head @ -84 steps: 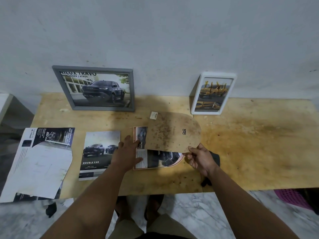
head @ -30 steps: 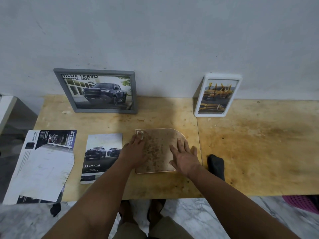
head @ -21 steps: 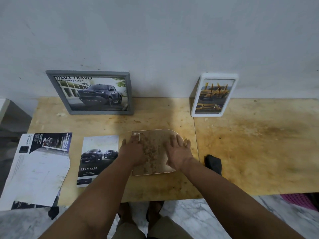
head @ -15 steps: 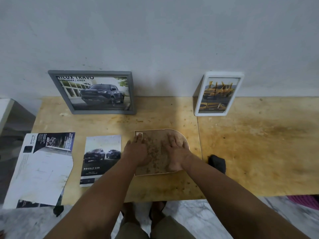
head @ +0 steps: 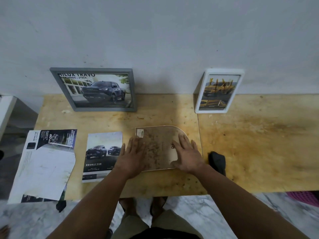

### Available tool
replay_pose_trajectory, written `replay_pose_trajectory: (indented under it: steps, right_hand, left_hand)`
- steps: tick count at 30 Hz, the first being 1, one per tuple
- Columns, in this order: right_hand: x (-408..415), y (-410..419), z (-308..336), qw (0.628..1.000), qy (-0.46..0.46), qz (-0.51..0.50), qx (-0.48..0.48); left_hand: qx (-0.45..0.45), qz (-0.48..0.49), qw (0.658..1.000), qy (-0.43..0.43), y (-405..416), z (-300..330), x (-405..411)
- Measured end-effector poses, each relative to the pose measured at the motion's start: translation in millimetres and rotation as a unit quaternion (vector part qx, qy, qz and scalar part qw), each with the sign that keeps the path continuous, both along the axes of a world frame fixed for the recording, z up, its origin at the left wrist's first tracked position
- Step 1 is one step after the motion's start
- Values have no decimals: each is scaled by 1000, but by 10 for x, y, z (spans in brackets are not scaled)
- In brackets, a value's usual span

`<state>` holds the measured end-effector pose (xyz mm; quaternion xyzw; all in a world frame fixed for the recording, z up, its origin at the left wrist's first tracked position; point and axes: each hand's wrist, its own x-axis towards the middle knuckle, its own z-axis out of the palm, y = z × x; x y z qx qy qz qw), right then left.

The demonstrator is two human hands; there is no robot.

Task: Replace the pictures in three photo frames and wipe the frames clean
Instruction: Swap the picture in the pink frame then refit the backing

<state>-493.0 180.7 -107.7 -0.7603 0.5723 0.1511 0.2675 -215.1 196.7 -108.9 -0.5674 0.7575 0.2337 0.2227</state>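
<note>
From the head view, my left hand (head: 132, 158) and right hand (head: 187, 156) lie flat with fingers straight, pressing the arched frame back (head: 158, 147) onto the wooden table (head: 259, 144), between the car picture (head: 102, 155) and the dark cloth (head: 217, 160).

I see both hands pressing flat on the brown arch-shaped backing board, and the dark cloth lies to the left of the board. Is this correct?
Not quite. The head view shows the dark cloth lying to the right of the brown arch-shaped backing board, beside the right hand. The rest holds: the left hand and the right hand both press flat on the board.
</note>
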Motion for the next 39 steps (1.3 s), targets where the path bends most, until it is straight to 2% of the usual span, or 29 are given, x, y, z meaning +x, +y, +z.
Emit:
replay_pose_trajectory:
  steps: [3, 15, 17, 19, 21, 23, 24, 27, 29, 32, 39]
  right_hand:
    - [-22, -5, -2, 999, 26, 4, 24]
    - [12, -57, -82, 997, -27, -53, 51]
    - [-59, -86, -33, 994, -63, -69, 65]
    - [-157, -126, 33, 982, -136, -120, 43]
    - [-244, -163, 87, 964, -177, -194, -35]
    - [-320, -196, 65, 928, -190, -312, -78]
    - [-346, -216, 38, 903, -202, -375, -60]
    - [-349, -228, 2, 820, -264, -501, 80]
    - [-313, -188, 46, 787, -293, -528, 129]
    - [-292, -148, 93, 771, -313, -536, 142]
    - [-264, -112, 216, 725, -342, -583, 130]
  left_hand:
    - [-8, 16, 1000, 8, 80, -40, 75]
    - [-4, 60, 998, -18, 11, 106, -39]
    - [-20, 71, 997, -2, 15, 178, -49]
    - [-52, 86, 995, 22, 66, 250, -54]
    - [-60, 130, 988, 60, 133, 302, -74]
    - [-52, 188, 977, 87, 185, 327, -93]
    - [-42, 213, 971, 99, 206, 320, -103]
    - [-11, 275, 951, 143, 237, 283, -143]
    - [8, 310, 935, 172, 237, 272, -177]
    - [18, 311, 930, 198, 261, 251, -211]
    - [-67, 187, 973, 122, 418, 106, -161]
